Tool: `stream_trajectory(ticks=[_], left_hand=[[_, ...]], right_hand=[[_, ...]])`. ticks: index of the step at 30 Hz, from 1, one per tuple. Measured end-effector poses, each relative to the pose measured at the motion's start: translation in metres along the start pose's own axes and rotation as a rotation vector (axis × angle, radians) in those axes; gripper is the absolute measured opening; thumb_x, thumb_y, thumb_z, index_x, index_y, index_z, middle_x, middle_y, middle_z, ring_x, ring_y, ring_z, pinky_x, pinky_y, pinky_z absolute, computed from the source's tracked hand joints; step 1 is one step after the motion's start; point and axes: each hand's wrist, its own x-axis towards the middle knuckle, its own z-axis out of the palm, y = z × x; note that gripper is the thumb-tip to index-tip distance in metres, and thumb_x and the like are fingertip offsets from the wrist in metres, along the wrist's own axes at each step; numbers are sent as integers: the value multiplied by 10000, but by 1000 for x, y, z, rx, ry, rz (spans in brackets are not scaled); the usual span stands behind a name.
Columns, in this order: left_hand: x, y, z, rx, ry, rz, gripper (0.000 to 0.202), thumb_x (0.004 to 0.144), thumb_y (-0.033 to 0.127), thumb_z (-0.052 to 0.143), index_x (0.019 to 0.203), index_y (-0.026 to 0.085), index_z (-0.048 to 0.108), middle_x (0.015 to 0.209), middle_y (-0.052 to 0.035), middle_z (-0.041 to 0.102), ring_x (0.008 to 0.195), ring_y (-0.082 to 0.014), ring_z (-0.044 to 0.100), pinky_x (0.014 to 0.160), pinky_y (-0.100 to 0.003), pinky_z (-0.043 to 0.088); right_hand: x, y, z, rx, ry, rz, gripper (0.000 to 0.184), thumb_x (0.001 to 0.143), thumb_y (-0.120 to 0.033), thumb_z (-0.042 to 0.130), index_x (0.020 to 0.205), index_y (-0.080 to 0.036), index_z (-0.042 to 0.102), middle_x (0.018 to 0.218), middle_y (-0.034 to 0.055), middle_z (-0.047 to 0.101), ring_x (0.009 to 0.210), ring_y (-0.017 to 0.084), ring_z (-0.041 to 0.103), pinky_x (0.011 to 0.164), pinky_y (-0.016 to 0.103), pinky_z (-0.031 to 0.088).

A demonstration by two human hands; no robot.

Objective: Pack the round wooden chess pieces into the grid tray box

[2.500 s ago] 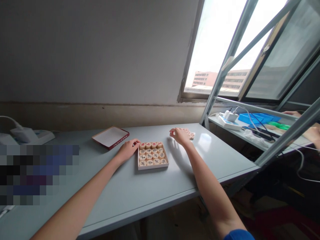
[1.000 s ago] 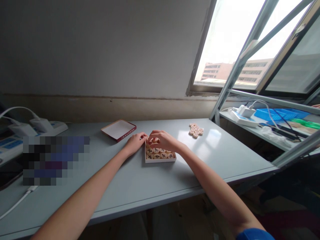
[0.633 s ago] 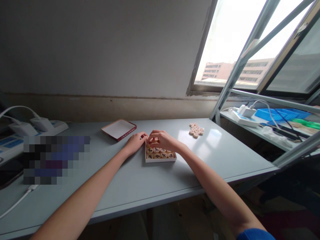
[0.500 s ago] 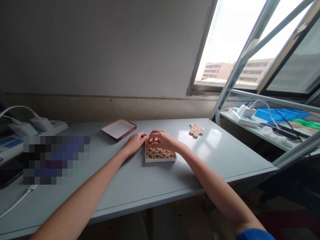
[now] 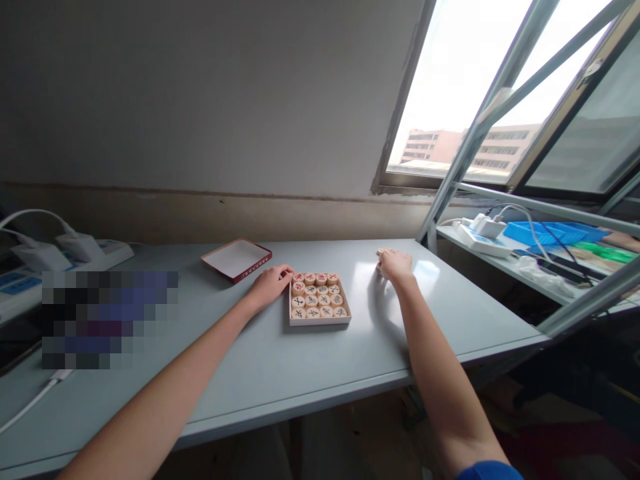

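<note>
Along this grey tabletop (image 5: 240, 373), our left hand (image 5: 270, 287) lies open and empty just beside the shallow box (image 5: 320, 323) of xiangqi pieces (image 5: 315, 293). Our right hand (image 5: 395, 265) curls down further right, any hold hidden. Light fingertips keep the rows undisturbed.

A box of xiangqi pieces (image 5: 319, 299) sits on the table (image 5: 250, 373), with its lid (image 5: 237, 260) behind and left.

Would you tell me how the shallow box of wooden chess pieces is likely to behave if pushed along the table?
The box looks like thin card, so it probably slides easily. The round wooden pieces sit packed edge to edge, so they likely shift little, though low walls might let them spill if tilted.
</note>
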Motion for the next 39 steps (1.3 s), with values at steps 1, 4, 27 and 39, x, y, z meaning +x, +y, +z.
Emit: stream_trajectory(ticks=[1,4,27,39], left_hand=[[0,0,0,-1,0,-1,295,758,348,367,845,205,610,893,-43,663,807,-196,584,708,-272,419],[0,-1,0,-11,-4,4,293,762,350,367,845,204,607,901,-43,661,822,-195,583,724,-270,419],[0,-2,1,-40,1,46,288,762,337,374,837,190,610,900,-48,664,837,-197,585,756,-275,426],[0,-3,2,-35,4,39,283,769,331,382,857,194,614,921,-49,664,855,-199,586,777,-279,428]], right_hand=[[0,1,0,0,1,-3,275,769,-68,457,994,-153,591,1065,132,579,975,225,528,785,353,336],[0,0,-2,8,-3,-15,241,741,-61,483,922,-147,618,1003,123,606,947,218,539,779,340,334],[-46,-74,-28,460,-13,-991,213,687,-339,655,857,-220,609,826,-2,610,772,146,526,720,268,281],[-44,-75,-24,408,41,-953,173,690,-333,655,683,-188,562,751,-10,601,702,127,508,708,263,265]])
